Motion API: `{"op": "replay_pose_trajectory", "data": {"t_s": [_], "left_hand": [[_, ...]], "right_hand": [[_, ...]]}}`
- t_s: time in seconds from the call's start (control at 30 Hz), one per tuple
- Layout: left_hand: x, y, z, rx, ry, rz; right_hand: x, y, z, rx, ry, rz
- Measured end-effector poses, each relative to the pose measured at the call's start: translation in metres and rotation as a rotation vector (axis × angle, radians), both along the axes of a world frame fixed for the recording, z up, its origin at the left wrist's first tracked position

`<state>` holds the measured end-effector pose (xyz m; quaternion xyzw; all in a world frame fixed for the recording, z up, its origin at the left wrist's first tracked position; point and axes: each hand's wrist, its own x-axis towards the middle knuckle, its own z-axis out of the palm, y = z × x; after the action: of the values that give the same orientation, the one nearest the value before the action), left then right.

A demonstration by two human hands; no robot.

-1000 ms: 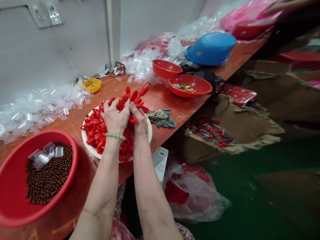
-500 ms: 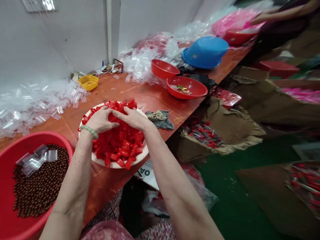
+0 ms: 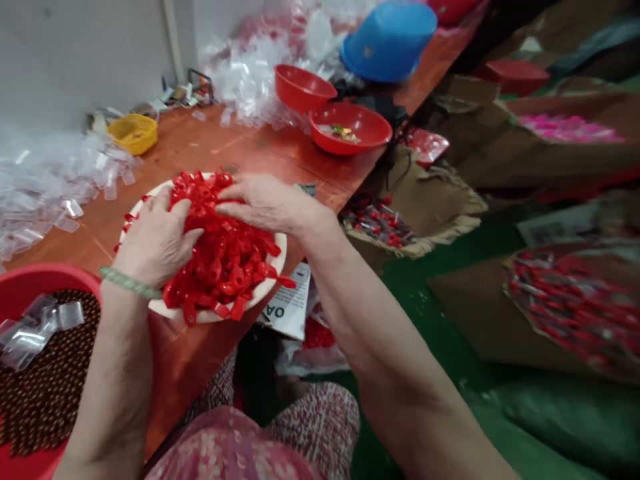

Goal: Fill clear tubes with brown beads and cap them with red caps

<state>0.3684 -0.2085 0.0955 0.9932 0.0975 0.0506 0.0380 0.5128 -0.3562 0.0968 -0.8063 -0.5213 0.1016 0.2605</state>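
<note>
A heap of small red plastic pieces (image 3: 223, 257) fills a white basin (image 3: 281, 257) at the table's front edge. My left hand (image 3: 163, 233), with a pale green bead bracelet (image 3: 129, 283) at the wrist, rests on the left side of the heap, fingers apart. On the far right side of the heap lies my right hand (image 3: 267, 203), fingers stretched out over the pieces. Neither hand visibly grips a piece, though some fingertips are partly hidden among them. One red piece pokes out past the basin's right rim.
At left, a red tub (image 3: 75, 277) holds brown beads (image 3: 45, 393) and clear plastic cases. Clear plastic pieces (image 3: 50, 187) pile along the wall by a yellow basket (image 3: 134, 133). Red bowls (image 3: 350, 130) and a blue tub (image 3: 390, 43) stand farther back; cardboard boxes (image 3: 425, 200) are at right.
My hands have moved apart, the left toward the basin's left side and the right toward its far right. The view has turned downward and to the right.
</note>
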Motion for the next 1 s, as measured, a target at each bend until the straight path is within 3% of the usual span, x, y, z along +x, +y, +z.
{"op": "replay_pose_trajectory", "data": {"t_s": [0.07,0.13,0.2,0.27,0.33,0.4,0.53,0.63,0.73,0.87,1.0], "left_hand": [[-0.011,-0.021,-0.001,-0.031,-0.136,-0.059],[-0.024,-0.049,-0.007,-0.112,-0.280,-0.127],[-0.037,-0.077,-0.017,-0.230,-0.316,-0.253],[-0.048,-0.102,-0.029,-0.334,-0.316,-0.432],[-0.056,-0.120,-0.040,-0.403,-0.322,-0.528],[-0.060,-0.133,-0.052,-0.470,-0.308,-0.561],[-0.064,-0.153,-0.095,-0.661,-0.162,-0.583],[-0.072,-0.163,-0.142,-0.727,0.105,-0.601],[-0.087,-0.163,-0.176,-0.658,0.401,-0.666],[-0.096,-0.157,-0.187,-0.647,0.555,-0.613],[-0.091,-0.155,-0.190,-0.673,0.582,-0.554]], "right_hand": [[-0.008,-0.040,-0.004,0.293,0.114,-0.175],[-0.020,-0.083,-0.025,0.588,0.232,-0.419],[-0.033,-0.118,-0.066,0.855,0.371,-0.768],[-0.047,-0.134,-0.123,1.033,0.605,-1.137],[-0.060,-0.134,-0.181,0.956,0.770,-1.194],[-0.072,-0.126,-0.229,0.889,0.812,-1.230],[-0.094,-0.112,-0.287,0.810,0.753,-1.358],[-0.105,-0.108,-0.310,0.688,0.733,-1.374],[-0.110,-0.110,-0.315,0.536,0.651,-1.281],[-0.098,-0.105,-0.308,0.324,0.565,-1.090],[-0.072,-0.101,-0.308,0.205,0.566,-1.033]]}}
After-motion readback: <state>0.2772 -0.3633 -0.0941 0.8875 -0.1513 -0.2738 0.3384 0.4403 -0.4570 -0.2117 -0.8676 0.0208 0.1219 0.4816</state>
